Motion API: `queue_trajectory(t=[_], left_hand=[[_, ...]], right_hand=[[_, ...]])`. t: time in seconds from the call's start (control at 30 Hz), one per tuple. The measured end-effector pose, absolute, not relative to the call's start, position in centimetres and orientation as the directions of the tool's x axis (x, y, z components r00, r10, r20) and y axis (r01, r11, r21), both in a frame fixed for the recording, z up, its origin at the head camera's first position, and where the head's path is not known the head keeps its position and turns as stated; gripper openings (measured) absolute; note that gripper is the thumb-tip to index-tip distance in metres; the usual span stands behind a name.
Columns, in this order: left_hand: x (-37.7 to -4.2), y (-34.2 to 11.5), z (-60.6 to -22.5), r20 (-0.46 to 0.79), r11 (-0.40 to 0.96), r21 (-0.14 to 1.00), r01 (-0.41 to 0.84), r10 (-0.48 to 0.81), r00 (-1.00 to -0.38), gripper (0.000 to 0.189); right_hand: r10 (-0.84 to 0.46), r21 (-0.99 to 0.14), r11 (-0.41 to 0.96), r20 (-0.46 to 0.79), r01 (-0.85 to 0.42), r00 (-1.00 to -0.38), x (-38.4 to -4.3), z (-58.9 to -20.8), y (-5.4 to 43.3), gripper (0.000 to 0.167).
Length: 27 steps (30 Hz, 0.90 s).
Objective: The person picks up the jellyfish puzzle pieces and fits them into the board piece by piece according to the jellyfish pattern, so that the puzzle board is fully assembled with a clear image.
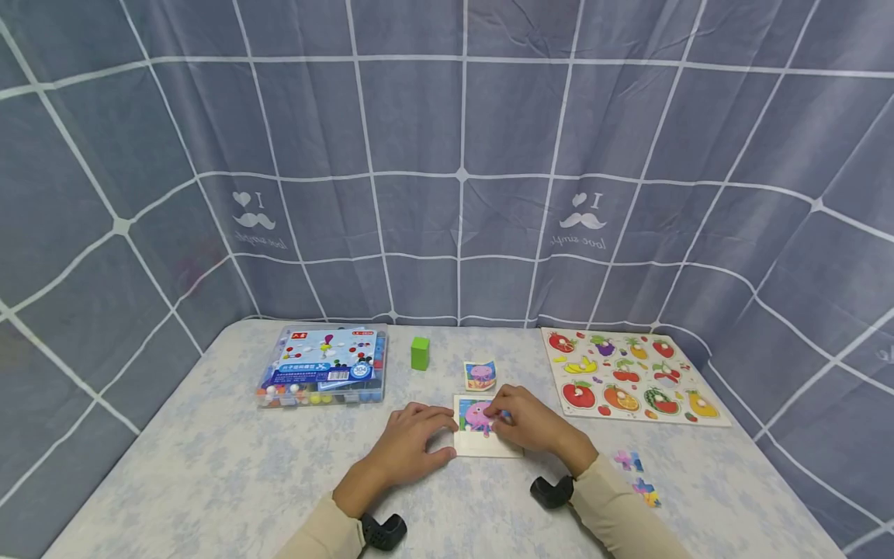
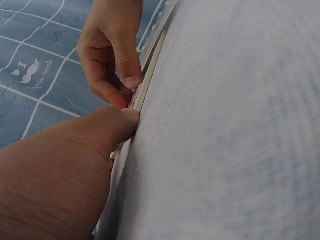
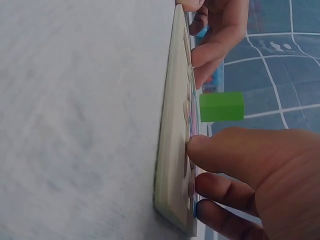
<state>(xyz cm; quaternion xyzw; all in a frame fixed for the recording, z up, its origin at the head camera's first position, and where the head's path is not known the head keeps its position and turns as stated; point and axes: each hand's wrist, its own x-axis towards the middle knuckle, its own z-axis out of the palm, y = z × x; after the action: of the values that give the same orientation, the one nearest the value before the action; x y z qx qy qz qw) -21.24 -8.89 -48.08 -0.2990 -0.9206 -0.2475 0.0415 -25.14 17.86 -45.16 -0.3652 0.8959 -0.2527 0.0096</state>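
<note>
A small puzzle board (image 1: 489, 448) lies flat on the table, its upper part filled with pieces that show a pink octopus (image 1: 478, 417). My left hand (image 1: 415, 442) rests at the board's left edge, its thumb and fingertips touching that side. From above, my right hand (image 1: 529, 419) reaches over the board's right part with bent fingers. Its thumb and fingers pinch a puzzle piece (image 3: 194, 197) low on the board's surface; the fingers hide most of it. Behind the board is a small octopus picture card (image 1: 479, 375). Two groups of loose pieces (image 1: 628, 460) lie to the right.
A clear plastic box (image 1: 324, 365) with a molecule-model label stands at the back left. Near it is an upright green block (image 1: 420, 353). At the back right lies a wooden fruit puzzle (image 1: 632, 378). A checked curtain (image 1: 419, 217) surrounds the table.
</note>
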Motion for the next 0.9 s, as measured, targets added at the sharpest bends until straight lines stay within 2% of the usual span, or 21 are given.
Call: queue_trajectory(t=[0.27, 0.47, 0.63, 0.77, 0.9], left_hand=[[-21.3, -8.6, -48.4, 0.243, 0.682, 0.433, 0.59, 0.541, -0.805, 0.028], [-21.4, -8.5, -48.3, 0.249, 0.683, 0.426, 0.593, 0.541, -0.803, 0.029], [-21.3, -8.7, -48.1, 0.245, 0.688, 0.424, 0.589, 0.539, -0.806, 0.029], [-21.3, -8.8, -48.2, 0.266, 0.678, 0.421, 0.603, 0.543, -0.797, 0.029], [-21.3, -9.1, -48.1, 0.27, 0.676, 0.428, 0.599, 0.538, -0.799, 0.029]], right_hand=[[-0.661, -0.427, 0.632, 0.14, -0.647, -0.737, -24.8, -44.8, 18.6, 0.023], [-0.647, -0.442, 0.647, 0.113, -0.622, -0.754, -23.1, -42.9, 22.6, 0.031], [-0.573, -0.454, 0.704, 0.093, -0.547, -0.815, -21.0, -42.4, 28.1, 0.033], [-0.469, -0.472, 0.771, 0.033, -0.428, -0.882, -19.4, -42.6, 32.4, 0.034], [-0.387, -0.467, 0.817, -0.008, -0.339, -0.922, -18.1, -43.3, 35.4, 0.032]])
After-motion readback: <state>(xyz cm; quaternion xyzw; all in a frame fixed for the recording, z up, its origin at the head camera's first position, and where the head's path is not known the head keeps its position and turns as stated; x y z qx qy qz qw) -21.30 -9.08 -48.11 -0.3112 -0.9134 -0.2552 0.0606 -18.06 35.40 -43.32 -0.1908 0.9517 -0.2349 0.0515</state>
